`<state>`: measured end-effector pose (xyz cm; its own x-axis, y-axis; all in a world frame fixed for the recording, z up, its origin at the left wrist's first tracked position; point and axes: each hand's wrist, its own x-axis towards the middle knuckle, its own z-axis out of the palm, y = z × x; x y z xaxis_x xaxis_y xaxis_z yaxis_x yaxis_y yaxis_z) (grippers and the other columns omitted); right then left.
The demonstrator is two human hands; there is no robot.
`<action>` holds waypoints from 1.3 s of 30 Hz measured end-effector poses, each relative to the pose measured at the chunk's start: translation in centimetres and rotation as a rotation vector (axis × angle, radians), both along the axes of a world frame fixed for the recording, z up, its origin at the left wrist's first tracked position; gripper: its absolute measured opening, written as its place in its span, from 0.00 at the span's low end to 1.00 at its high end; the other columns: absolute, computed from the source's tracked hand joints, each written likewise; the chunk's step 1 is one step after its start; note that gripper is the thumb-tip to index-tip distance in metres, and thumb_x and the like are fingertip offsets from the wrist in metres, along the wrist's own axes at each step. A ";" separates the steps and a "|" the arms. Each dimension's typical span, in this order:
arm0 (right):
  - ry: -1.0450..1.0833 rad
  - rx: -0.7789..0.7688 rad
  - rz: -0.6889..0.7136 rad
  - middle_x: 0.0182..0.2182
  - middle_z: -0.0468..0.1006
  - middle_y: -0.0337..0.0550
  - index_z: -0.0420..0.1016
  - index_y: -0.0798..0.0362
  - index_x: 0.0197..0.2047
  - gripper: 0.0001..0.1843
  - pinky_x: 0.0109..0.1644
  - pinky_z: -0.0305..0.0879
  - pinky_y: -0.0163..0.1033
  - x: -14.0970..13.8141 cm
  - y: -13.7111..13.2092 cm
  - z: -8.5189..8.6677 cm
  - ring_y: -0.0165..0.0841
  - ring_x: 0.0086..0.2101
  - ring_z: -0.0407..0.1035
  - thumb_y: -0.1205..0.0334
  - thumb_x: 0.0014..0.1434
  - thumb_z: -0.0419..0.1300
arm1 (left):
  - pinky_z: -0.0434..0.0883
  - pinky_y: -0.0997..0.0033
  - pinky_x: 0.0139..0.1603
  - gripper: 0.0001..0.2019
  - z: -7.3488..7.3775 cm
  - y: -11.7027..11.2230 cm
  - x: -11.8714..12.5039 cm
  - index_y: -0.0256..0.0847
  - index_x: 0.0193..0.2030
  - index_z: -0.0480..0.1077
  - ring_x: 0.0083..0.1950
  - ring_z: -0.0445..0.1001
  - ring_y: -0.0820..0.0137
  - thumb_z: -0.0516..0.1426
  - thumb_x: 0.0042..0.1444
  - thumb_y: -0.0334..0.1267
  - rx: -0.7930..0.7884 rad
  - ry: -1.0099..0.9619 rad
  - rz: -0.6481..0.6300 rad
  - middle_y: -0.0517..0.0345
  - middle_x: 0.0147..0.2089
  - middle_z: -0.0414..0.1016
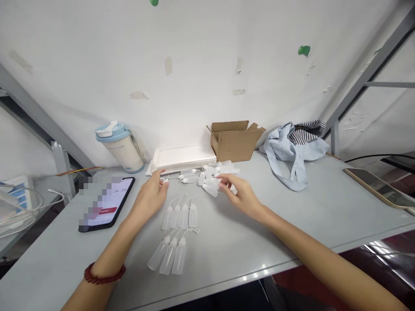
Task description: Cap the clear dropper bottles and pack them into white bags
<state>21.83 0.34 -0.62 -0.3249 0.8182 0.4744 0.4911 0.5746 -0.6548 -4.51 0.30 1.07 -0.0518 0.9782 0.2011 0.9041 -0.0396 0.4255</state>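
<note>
Through the head camera, my left hand (151,194) rests on the pale grey desk (292,216) at about eleven o'clock from me, fingers curled. Its tips are at a small white piece by the heap, and I cannot tell whether that grip has closed on it. My right hand (241,194) lies at one o'clock, its grip loose and spread, with the fingertips (223,177) touching the loose heap of small translucent plastic dropper bottles (210,175) at twelve o'clock. Between my hands lies a row of four capped bottles (180,215), and just nearer me, at six o'clock of it, a row of three capped bottles (168,255). A black smartphone (106,203) lies at nine o'clock of my left hand. Beyond the heap is an open brown cardboard box (235,140).
</note>
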 end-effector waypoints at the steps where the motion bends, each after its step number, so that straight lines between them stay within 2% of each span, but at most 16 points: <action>1: -0.038 -0.038 0.113 0.31 0.75 0.43 0.70 0.53 0.48 0.13 0.34 0.66 0.36 -0.6 -0.8 0.1 0.31 0.30 0.68 0.62 0.63 0.50 | 0.67 0.64 0.44 0.26 0.1 -0.1 0.4 0.33 0.60 0.57 0.40 0.73 0.62 0.45 0.57 0.42 0.016 -0.067 0.001 0.52 0.38 0.72; 4: -0.192 -0.022 0.403 0.36 0.72 0.45 0.68 0.54 0.53 0.16 0.40 0.65 0.37 -1.9 -2.6 -0.1 0.31 0.34 0.66 0.62 0.65 0.48 | 0.67 0.63 0.45 0.25 0.3 -0.5 1.7 0.34 0.56 0.63 0.41 0.72 0.62 0.45 0.56 0.45 -0.014 -0.221 -0.036 0.51 0.39 0.72; 7: -0.346 -0.018 0.513 0.38 0.69 0.46 0.67 0.52 0.56 0.18 0.43 0.65 0.38 -2.6 -3.2 -0.6 0.33 0.37 0.65 0.60 0.66 0.48 | 0.68 0.62 0.44 0.23 0.5 -0.9 2.7 0.34 0.50 0.68 0.43 0.71 0.61 0.47 0.54 0.46 -0.074 -0.376 -0.102 0.49 0.41 0.73; 11: -0.443 -0.042 0.498 0.40 0.67 0.45 0.67 0.49 0.56 0.18 0.42 0.64 0.37 -2.9 -3.0 -1.0 0.32 0.37 0.65 0.56 0.66 0.47 | 0.69 0.63 0.39 0.20 0.7 -1.1 3.1 0.34 0.44 0.70 0.42 0.71 0.62 0.52 0.52 0.48 -0.171 -0.587 -0.178 0.48 0.45 0.74; 15: -0.512 -0.031 0.463 0.36 0.68 0.44 0.69 0.50 0.53 0.18 0.40 0.63 0.36 -3.1 -2.9 -0.9 0.32 0.34 0.65 0.55 0.67 0.45 | 0.69 0.66 0.37 0.20 0.7 -1.2 2.8 0.35 0.45 0.69 0.40 0.70 0.66 0.56 0.50 0.47 -0.225 -0.759 -0.151 0.49 0.45 0.72; 21: -0.561 0.002 0.380 0.32 0.69 0.44 0.71 0.52 0.48 0.17 0.34 0.60 0.34 -2.6 -2.5 -0.9 0.31 0.30 0.64 0.54 0.67 0.45 | 0.67 0.68 0.37 0.16 0.9 -1.5 2.9 0.36 0.43 0.69 0.39 0.68 0.68 0.58 0.50 0.44 -0.283 -0.854 -0.192 0.54 0.40 0.69; 25: -0.441 0.063 0.312 0.33 0.70 0.45 0.70 0.53 0.47 0.14 0.35 0.60 0.36 -1.9 -1.9 -1.1 0.33 0.32 0.65 0.56 0.65 0.49 | 0.65 0.69 0.39 0.13 1.4 -2.0 3.3 0.37 0.39 0.69 0.37 0.67 0.69 0.60 0.49 0.43 -0.312 -0.910 -0.221 0.57 0.36 0.69; 30: -0.172 0.083 0.264 0.31 0.70 0.42 0.68 0.53 0.42 0.08 0.34 0.61 0.35 -1.5 -1.6 -0.8 0.30 0.30 0.64 0.61 0.64 0.51 | 0.63 0.67 0.44 0.11 1.4 -2.3 3.7 0.38 0.38 0.70 0.37 0.69 0.70 0.62 0.49 0.40 -0.343 -1.000 -0.212 0.57 0.36 0.72; 33: -0.082 0.041 0.316 0.31 0.70 0.41 0.67 0.53 0.39 0.04 0.33 0.61 0.34 -1.6 -1.9 -0.4 0.28 0.29 0.63 0.65 0.62 0.52 | 0.62 0.66 0.47 0.12 0.9 -2.2 3.9 0.38 0.39 0.71 0.39 0.70 0.69 0.63 0.48 0.40 -0.368 -1.088 -0.221 0.55 0.39 0.74; 39: -0.111 -0.077 0.432 0.31 0.70 0.39 0.65 0.53 0.39 0.04 0.32 0.61 0.33 -1.7 -2.2 -0.3 0.27 0.28 0.62 0.67 0.61 0.51 | 0.62 0.66 0.50 0.13 0.1 -2.2 4.8 0.38 0.40 0.71 0.41 0.70 0.69 0.65 0.47 0.38 -0.371 -1.234 -0.244 0.55 0.39 0.74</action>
<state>20.12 -1.91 -0.93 -0.6899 0.6278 0.3604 0.2865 0.6940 -0.6605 0.33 -1.89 1.15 0.1778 0.9751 -0.1326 -0.1000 0.1520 0.9833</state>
